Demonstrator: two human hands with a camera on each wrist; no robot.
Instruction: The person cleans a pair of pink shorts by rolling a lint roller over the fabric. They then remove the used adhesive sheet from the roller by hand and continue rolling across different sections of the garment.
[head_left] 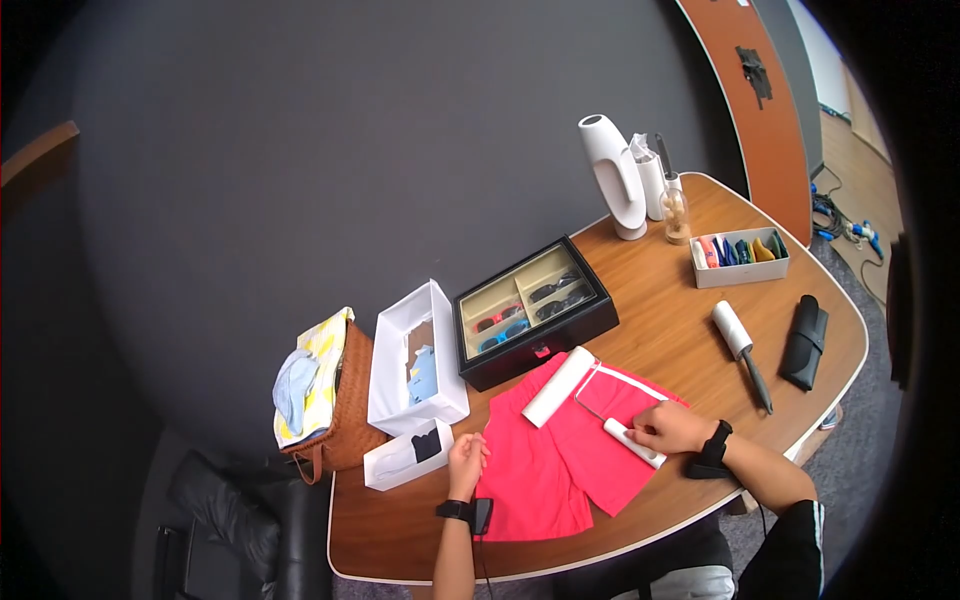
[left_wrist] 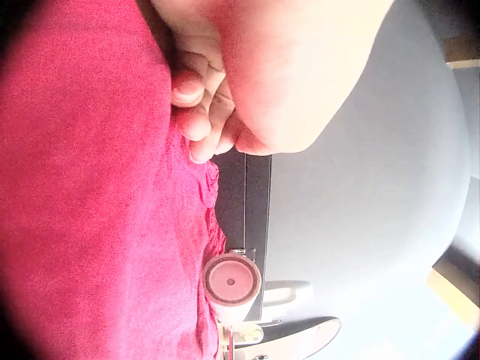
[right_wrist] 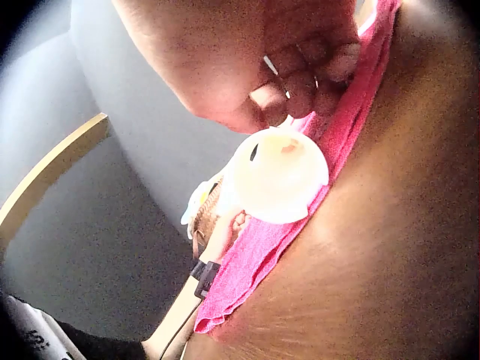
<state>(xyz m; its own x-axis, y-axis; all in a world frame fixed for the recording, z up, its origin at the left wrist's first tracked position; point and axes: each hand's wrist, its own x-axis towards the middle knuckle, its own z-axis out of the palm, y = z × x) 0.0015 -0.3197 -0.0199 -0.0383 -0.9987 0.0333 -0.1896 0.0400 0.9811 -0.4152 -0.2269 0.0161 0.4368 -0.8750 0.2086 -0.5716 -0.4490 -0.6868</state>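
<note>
Pink shorts (head_left: 540,450) with a white side stripe lie spread on the table. Across them rests a big white lint roller (head_left: 560,388), its sheet cylinder near the waistband and its wire arm leading back to a white handle. My right hand (head_left: 675,427) has curled fingers and holds the handle at about its middle; the handle's round end (right_wrist: 279,176) faces the right wrist camera. At the left edge of the shorts is my left hand (head_left: 467,462), fingers loosely bent and fingertips right at the fabric (left_wrist: 97,187), the thumb side turned up.
Behind the shorts stands a black glasses case (head_left: 535,310) with several pairs inside. White boxes (head_left: 445,405) and a woven basket (head_left: 350,400) are at left. On the right lie a smaller lint roller (head_left: 735,332), a black pouch (head_left: 803,345) and a box of rolled cloths (head_left: 740,270).
</note>
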